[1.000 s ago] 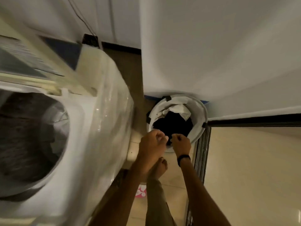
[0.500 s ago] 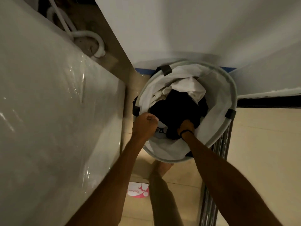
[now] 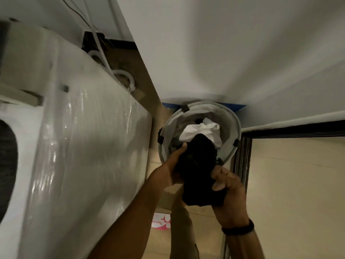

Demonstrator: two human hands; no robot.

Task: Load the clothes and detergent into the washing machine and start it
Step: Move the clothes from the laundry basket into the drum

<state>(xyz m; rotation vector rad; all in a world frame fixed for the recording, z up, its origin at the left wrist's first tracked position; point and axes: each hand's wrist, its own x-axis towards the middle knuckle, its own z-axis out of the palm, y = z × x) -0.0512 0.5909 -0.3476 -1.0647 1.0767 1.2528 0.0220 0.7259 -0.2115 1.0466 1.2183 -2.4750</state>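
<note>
A bundle of black clothes (image 3: 198, 171) hangs above the round grey laundry basket (image 3: 233, 126), held from both sides. My left hand (image 3: 175, 161) grips its left side and my right hand (image 3: 227, 186), with a black wristband, grips its right side. White clothes (image 3: 197, 131) still lie inside the basket. The white top-loading washing machine (image 3: 84, 146), wrapped in clear plastic, fills the left of the view; its dark drum opening (image 3: 7, 165) shows at the far left edge.
White hoses (image 3: 127, 79) coil on the floor behind the machine. A pink and white packet (image 3: 161, 221) lies on the tiled floor by my foot. A white wall stands behind the basket, and a dark sliding-door track (image 3: 242, 156) runs on the right.
Both hands reached down into the basket, closed on the black clothes and lifted the bundle up out of it. The view swung back toward the machine's top.
</note>
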